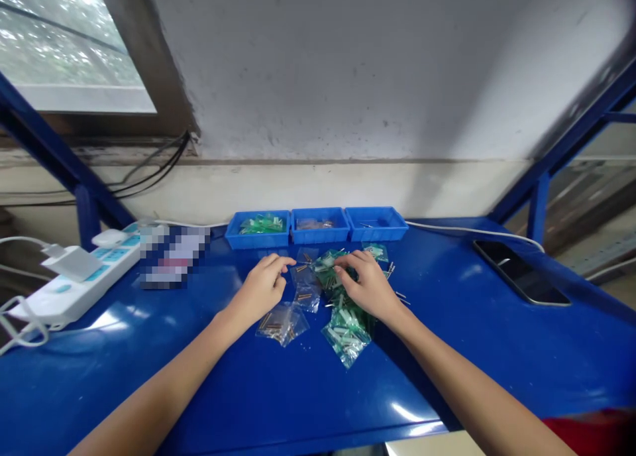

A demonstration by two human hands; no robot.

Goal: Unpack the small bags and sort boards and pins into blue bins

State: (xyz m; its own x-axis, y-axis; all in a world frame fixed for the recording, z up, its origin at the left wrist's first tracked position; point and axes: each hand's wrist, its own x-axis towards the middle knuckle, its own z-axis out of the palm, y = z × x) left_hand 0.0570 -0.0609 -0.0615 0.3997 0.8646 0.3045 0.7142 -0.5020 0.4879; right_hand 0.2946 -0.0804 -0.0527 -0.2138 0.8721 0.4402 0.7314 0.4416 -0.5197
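Over the worktop (278, 396), left hand (261, 285) and right hand (368, 285) seemingly pick through bags (346, 337), fingers' grip unclear; parting these likely needs light pinching.

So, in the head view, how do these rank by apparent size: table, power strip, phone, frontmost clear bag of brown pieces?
1. Table
2. Power strip
3. Phone
4. Frontmost clear bag of brown pieces

This is apparent size only; true size can't be judged.

Got right hand (370, 285) over green bags (348, 333), left hand (262, 284) just beside clear bags (284, 323), plus three bins (320, 236) behind, phone (519, 272) off right, power strip (63, 303) left.
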